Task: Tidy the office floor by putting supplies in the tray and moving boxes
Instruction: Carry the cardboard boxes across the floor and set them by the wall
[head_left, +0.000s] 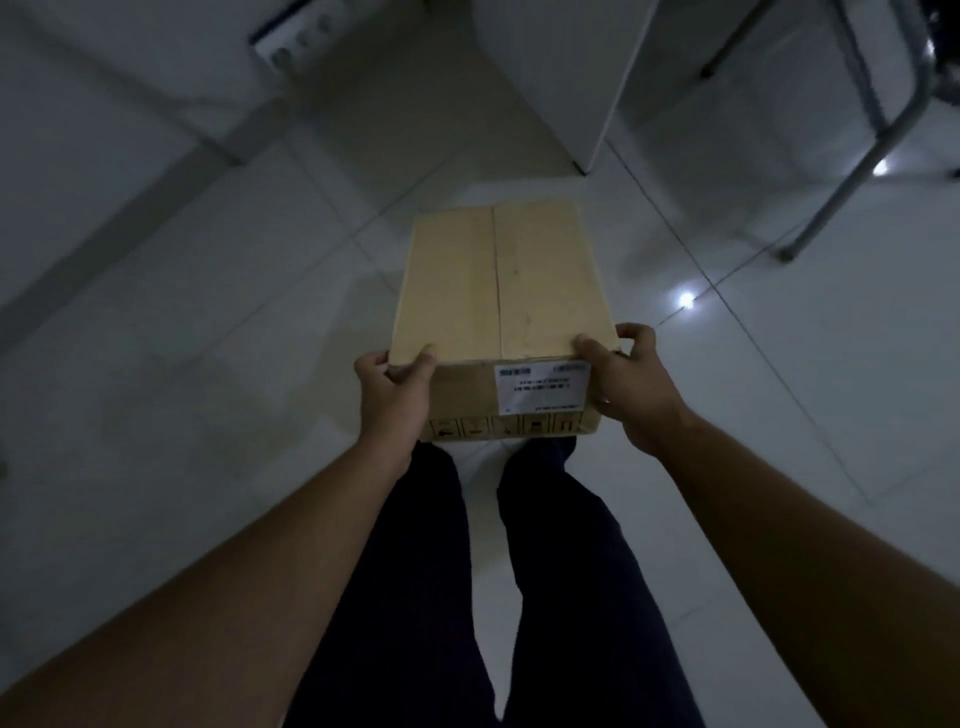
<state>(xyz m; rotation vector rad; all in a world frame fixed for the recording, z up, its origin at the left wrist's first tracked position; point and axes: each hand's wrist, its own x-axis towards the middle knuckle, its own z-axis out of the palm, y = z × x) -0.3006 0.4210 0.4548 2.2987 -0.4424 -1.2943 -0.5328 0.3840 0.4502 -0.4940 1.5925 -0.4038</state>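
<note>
Item: cardboard box (498, 291), closed, its flaps meeting at a seam along the top. It lies straight ahead of the person, in front of the trousered legs and over the tiled floor (208, 312).
Long axis: runs directly away from the person. The short face is the near one, with a white shipping label (543, 387) on its right half.
Left hand (395, 400): on the near-left corner, thumb curled onto the top edge, the other fingers wrapped round the left side with their tips hidden.
Right hand (634, 389): on the near-right corner, thumb hooked onto the top edge, fingers (636, 332) curled round the right side wall.
Reach: both hands are equally near, one at each near corner. The far end has no hand on it, so it is judged liable to dip if the box is carried by this grip alone.
Support: cannot tell whether the box rests on the floor or hangs clear. Its underside and the person's feet are hidden behind it.
Surroundings: white cabinet panel (561, 78) ahead, metal chair frame (852, 171) to the right and socket strip (285, 41) at upper left, all apart from the box.
Not in view: the tray, any supplies, any second box. The destination cannot be determined.
Legibility: the light is dim, and the label print and the handling symbols (498, 427) are too blurred to read.
</note>
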